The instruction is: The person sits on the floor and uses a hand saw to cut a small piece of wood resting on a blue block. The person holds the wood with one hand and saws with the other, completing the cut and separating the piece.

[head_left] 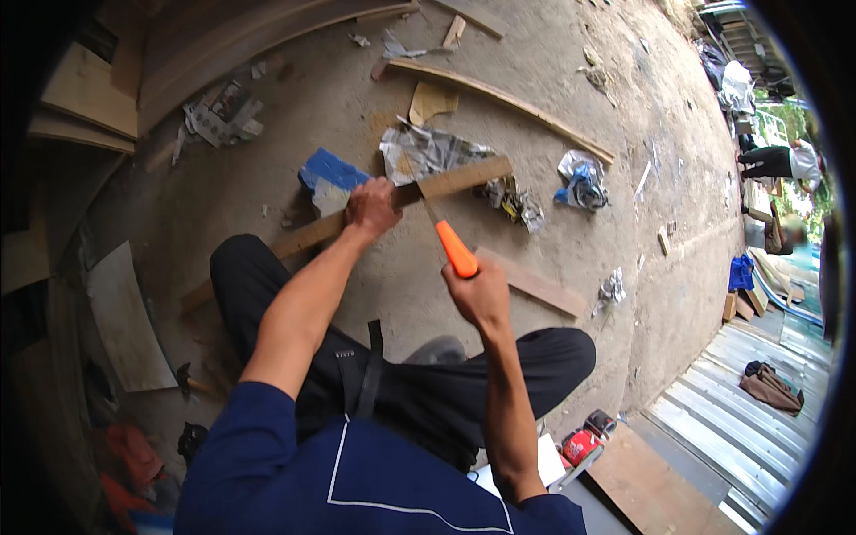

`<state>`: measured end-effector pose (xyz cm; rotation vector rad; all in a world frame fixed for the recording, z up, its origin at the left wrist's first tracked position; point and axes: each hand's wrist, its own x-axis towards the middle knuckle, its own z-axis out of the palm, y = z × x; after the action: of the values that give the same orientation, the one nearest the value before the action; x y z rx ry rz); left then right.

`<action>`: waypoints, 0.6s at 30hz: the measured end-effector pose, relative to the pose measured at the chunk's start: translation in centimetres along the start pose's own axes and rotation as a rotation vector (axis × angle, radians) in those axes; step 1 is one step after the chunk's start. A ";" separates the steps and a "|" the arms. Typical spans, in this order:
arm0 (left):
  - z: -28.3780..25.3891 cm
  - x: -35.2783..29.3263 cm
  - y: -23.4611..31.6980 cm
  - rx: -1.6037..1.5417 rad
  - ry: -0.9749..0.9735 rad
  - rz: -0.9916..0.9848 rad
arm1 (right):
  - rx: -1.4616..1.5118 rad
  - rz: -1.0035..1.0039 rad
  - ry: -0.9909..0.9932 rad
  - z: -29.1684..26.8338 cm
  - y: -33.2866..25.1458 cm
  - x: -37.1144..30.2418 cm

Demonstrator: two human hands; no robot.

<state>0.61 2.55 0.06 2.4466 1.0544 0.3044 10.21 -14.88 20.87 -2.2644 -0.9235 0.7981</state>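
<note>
A long narrow wooden plank (468, 176) slants across in front of me, with its left part over my bent leg. My left hand (370, 209) is closed on the plank near its middle. In my right hand (481, 292) is a handsaw (456, 250), gripped by its orange handle. The saw's thin blade meets the plank just to the right of my left hand; how deep it sits in the wood is too small to tell. A blue and white block-like object (332, 176) lies beneath the plank, beside my left hand.
Crumpled newspaper (432, 152), a long wood strip (508, 105) and another board (535, 287) lie on the dirty floor. A hammer (189, 382) rests at left. Corrugated metal sheets (731, 441) are at lower right. People (789, 162) are far right.
</note>
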 end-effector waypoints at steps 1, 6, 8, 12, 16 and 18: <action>0.0 0.6 -0.3 -0.009 0.070 0.042 | 0.038 0.031 -0.005 -0.9 -0.7 1.3; -0.6 0.0 -0.2 -0.009 0.047 0.032 | 0.101 -0.010 0.011 0.1 0.4 -4.3; -0.5 -0.1 0.0 0.008 0.057 0.010 | 0.092 -0.012 0.008 0.3 0.4 -4.4; -0.3 0.0 0.7 -0.023 0.058 -0.003 | 0.008 -0.003 0.031 3.7 1.3 2.3; -0.6 0.0 0.3 -0.017 0.069 0.021 | 0.004 0.025 0.016 4.7 1.4 3.7; -0.7 0.0 -0.3 -0.009 0.074 0.004 | 0.033 0.047 -0.024 3.8 1.7 1.6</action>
<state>0.19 2.99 0.48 2.4464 1.0764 0.4030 9.19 -13.71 16.64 -2.2602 -0.8642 0.8567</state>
